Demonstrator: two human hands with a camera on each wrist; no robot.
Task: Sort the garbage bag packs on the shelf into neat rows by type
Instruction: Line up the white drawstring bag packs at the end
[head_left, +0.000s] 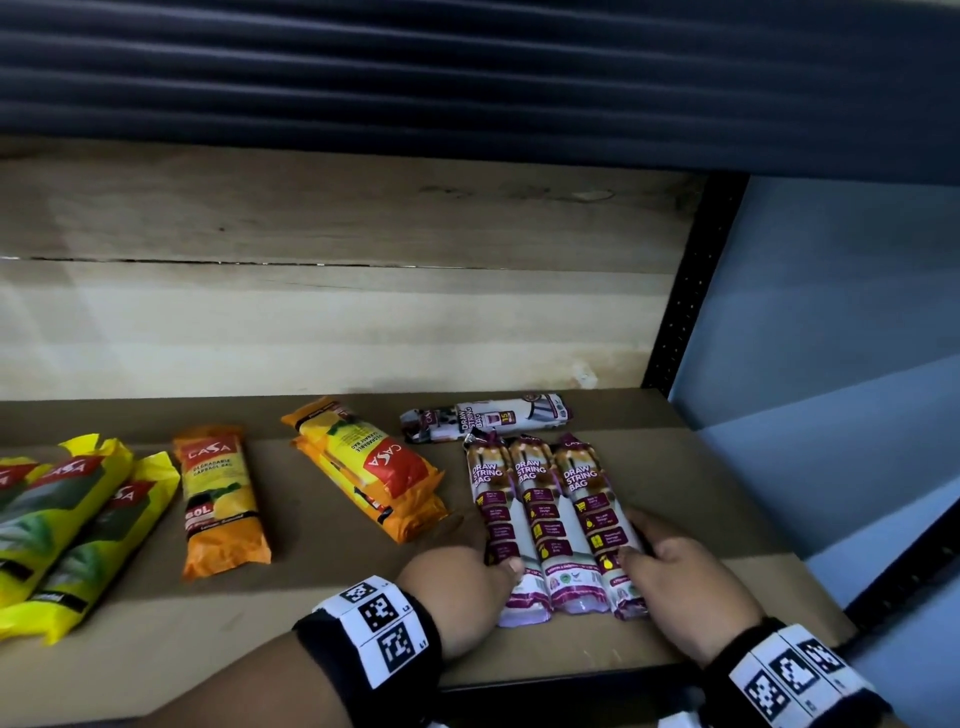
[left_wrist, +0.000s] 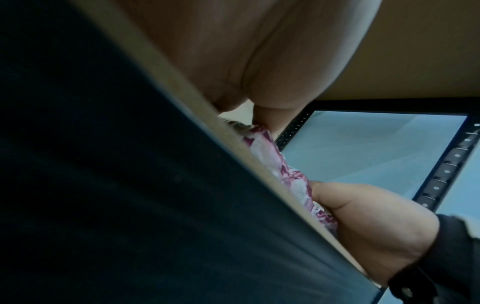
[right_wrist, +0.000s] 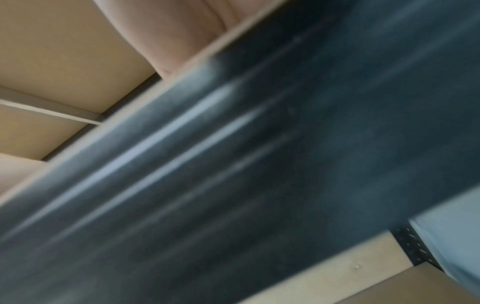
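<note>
Three purple-and-white draw string bag packs (head_left: 556, 525) lie side by side, lengthwise, on the right of the cardboard-lined shelf (head_left: 332, 597). My left hand (head_left: 491, 551) presses against the left pack's outer side, thumb lying on top. On the other side, my right hand (head_left: 638, 543) presses the right pack, thumb on its face. A fourth draw string pack (head_left: 485, 418) lies crosswise behind them. The left wrist view shows the packs' ends (left_wrist: 272, 156) and my right hand (left_wrist: 363, 216) against them. The right wrist view is blurred.
Two stacked orange Casa packs (head_left: 369, 467) lie tilted just left of my left hand. One orange pack (head_left: 221, 499) lies further left. Several yellow packs (head_left: 67, 525) sit at the far left. A black shelf post (head_left: 691, 291) and blue wall (head_left: 831, 338) bound the right.
</note>
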